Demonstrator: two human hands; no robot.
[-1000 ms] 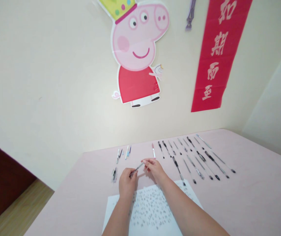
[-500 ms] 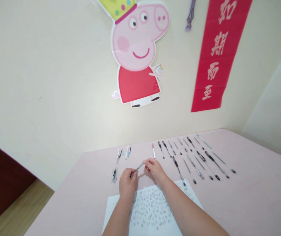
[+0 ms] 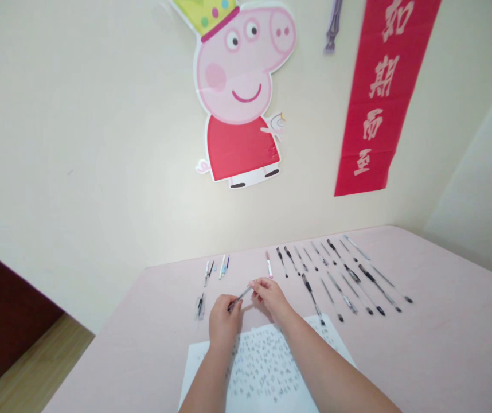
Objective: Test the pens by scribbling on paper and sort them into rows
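Note:
A slim pen (image 3: 241,295) with a clear barrel slants between my two hands, above the far edge of a written sheet of paper (image 3: 263,367). My left hand (image 3: 223,315) is closed around its lower, dark end. At the upper end, the fingertips of my right hand (image 3: 268,292) pinch the barrel. Part of the pen is hidden by my fingers. Just beyond my right hand lies a pink-and-white pen (image 3: 269,265). To the left of my left hand is a clear and black pen part (image 3: 200,307).
Several black and clear pens (image 3: 312,298) lie in two slanting rows on the right of the pink table (image 3: 452,344). Small pen pieces (image 3: 223,267) lie at the back left. Behind the table, the wall carries a cartoon pig cutout (image 3: 243,103) and a red banner (image 3: 379,109).
Almost nothing differs. Both hands keep the pen in nearly the same place, with only a very slight shift of the fingers.

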